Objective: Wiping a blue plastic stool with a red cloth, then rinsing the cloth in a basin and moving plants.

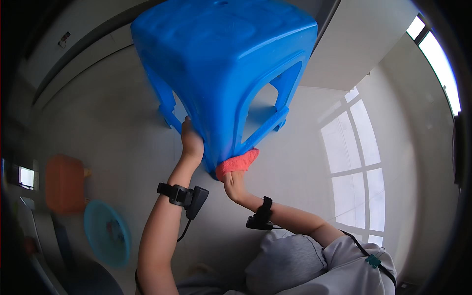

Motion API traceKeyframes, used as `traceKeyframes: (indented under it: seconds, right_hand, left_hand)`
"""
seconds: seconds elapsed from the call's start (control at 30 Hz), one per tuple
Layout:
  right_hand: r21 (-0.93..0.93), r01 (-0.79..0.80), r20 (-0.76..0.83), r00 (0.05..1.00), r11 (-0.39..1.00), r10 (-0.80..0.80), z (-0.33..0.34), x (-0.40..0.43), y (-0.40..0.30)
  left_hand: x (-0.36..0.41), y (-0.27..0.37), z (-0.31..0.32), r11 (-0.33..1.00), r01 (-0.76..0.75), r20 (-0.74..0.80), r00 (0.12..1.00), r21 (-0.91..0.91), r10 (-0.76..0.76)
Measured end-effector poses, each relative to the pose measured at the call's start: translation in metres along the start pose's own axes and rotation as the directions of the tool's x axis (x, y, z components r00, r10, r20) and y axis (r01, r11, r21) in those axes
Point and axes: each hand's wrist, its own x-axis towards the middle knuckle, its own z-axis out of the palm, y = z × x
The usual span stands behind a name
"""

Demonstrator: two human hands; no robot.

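Note:
A blue plastic stool (221, 70) stands before me, its near corner leg pointing towards me. My left hand (192, 142) grips the left side of that leg, and its fingertips are hidden behind the plastic. Lower on the same leg, my right hand (234, 182) presses a coral-red cloth (238, 163) against the foot. The cloth wraps over the right fingers and hides most of them. One end of it sticks out to the right, just under the stool's lower crossbar (266, 127).
An orange plastic stool (65, 184) and a light-blue basin (88, 232) with something in it stand on the floor at the left. The pale floor (295, 177) reflects a window on the right. A white cabinet or wall panel (354, 48) rises behind the blue stool. Cables run from both wrist straps.

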Motion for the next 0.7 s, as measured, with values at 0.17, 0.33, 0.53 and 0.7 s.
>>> traceKeyframes:
  seconds: [0.17, 0.33, 0.53, 0.7]
  right_hand:
    - [-0.406, 0.408, 0.002, 0.895, 0.818, -0.446, -0.027, 0.03, -0.04]
    - [-0.547, 0.55, -0.075, 0.719, 0.632, -0.691, -0.039, 0.081, -0.074]
    - [-0.581, 0.572, 0.026, 0.725, 0.58, -0.688, -0.036, 0.07, -0.024]
    - [-0.672, 0.552, 0.128, 0.743, 0.494, -0.657, -0.035, 0.055, 0.002]
  left_hand:
    - [-0.002, 0.004, -0.002, 0.993, -0.076, 0.039, 0.997, 0.086, 0.073]
    - [-0.009, 0.017, 0.005, 0.975, 0.208, 0.124, 0.968, 0.076, -0.216]
    - [-0.002, 0.008, -0.005, 0.968, 0.181, 0.325, 0.917, 0.175, -0.23]
    - [0.002, 0.003, -0.007, 0.969, 0.197, 0.356, 0.904, 0.147, -0.238]
